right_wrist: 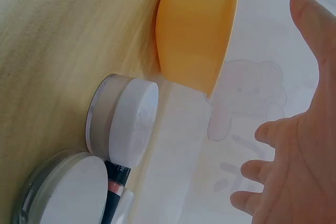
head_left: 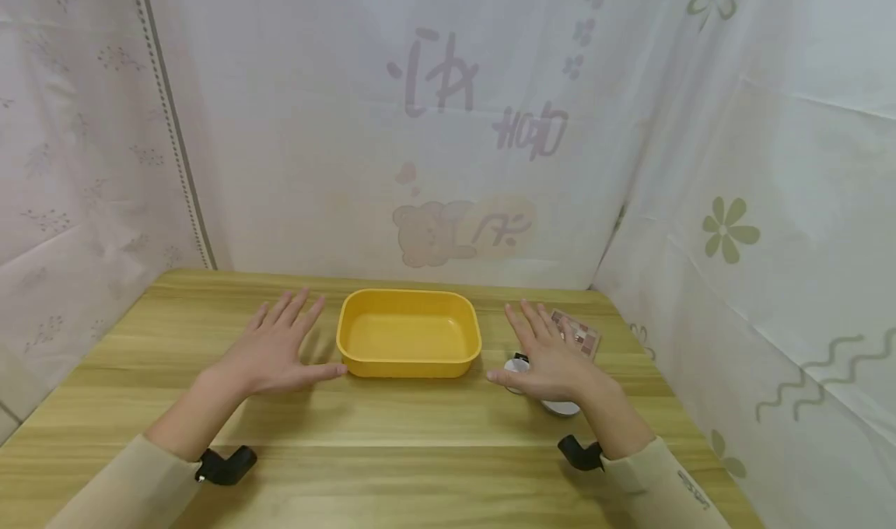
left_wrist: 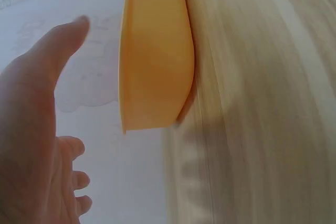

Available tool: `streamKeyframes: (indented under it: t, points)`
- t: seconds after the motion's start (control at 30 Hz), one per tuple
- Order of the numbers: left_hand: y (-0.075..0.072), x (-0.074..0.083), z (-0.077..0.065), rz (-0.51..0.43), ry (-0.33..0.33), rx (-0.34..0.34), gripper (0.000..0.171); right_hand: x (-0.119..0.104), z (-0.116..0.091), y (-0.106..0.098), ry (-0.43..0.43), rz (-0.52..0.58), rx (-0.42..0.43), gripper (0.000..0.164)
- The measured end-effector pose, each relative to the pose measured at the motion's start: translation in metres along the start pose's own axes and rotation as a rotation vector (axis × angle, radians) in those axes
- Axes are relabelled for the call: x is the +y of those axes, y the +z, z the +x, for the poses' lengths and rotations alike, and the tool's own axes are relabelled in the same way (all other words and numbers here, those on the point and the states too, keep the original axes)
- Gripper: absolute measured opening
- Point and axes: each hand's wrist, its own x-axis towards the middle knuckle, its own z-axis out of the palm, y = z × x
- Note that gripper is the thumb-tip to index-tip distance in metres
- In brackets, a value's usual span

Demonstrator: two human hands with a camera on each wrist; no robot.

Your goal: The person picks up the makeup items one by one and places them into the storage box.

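A yellow rectangular plastic tub (head_left: 409, 369) stands on the wooden table. To its left, my left hand (head_left: 276, 355) hovers with fingers spread and thumb pointing at the tub's near left corner. On the other side my right hand (head_left: 553, 362) is held over the table, fingers spread, holding nothing. Beneath and beside it are a small jar with a white lid (right_wrist: 134, 121), a larger round jar with a white lid (right_wrist: 73, 192), and a slim black tube with a pink band (right_wrist: 113, 190). A pink checkered flat case (head_left: 586, 336) lies behind the right hand, partly covered by it.
White printed curtains (head_left: 294, 124) enclose the wooden table (head_left: 392, 474) at the back and both sides. Black wrist mounts (head_left: 227, 465) stick out from both sleeves over the table.
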Motion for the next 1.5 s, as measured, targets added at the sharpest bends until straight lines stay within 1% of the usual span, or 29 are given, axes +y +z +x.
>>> streamKeyframes:
  t: [0.27,0.47,0.63,0.7,0.87,1.03,1.1,1.2,1.37,1.5]
  points:
    - [0.002,0.004,0.024,-0.007,-0.001,0.011,0.112,0.002,0.004,-0.005,0.026,0.025,-0.003,0.114]
    - [0.003,0.009,0.046,-0.019,0.001,0.000,0.109,0.004,0.004,-0.007,0.023,0.015,0.007,0.112]
    - [0.003,0.015,0.063,-0.039,0.011,-0.004,0.101,0.006,0.010,-0.011,0.023,0.023,0.024,0.110]
    - [0.002,0.015,0.069,-0.032,0.001,-0.017,0.097,0.006,0.013,-0.012,0.023,0.040,0.022,0.110]
    - [0.002,0.014,0.079,-0.040,-0.036,-0.069,0.090,0.006,0.018,-0.015,0.037,0.067,0.012,0.110]
    - [0.009,0.013,0.090,-0.051,-0.027,-0.108,0.081,0.009,0.017,-0.017,0.062,0.071,0.021,0.110]
    - [0.013,0.012,0.093,-0.054,-0.020,-0.112,0.078,0.012,0.016,-0.017,0.072,0.065,0.021,0.110]
    - [0.017,0.013,0.096,-0.077,-0.029,-0.117,0.078,0.015,0.014,-0.017,0.079,0.065,0.020,0.109]
    - [0.018,0.017,0.099,-0.111,-0.053,-0.126,0.079,0.020,0.011,-0.017,0.097,0.064,0.026,0.109]
    - [0.016,0.020,0.104,-0.154,-0.086,-0.127,0.079,0.026,0.010,-0.017,0.122,0.070,0.038,0.110]
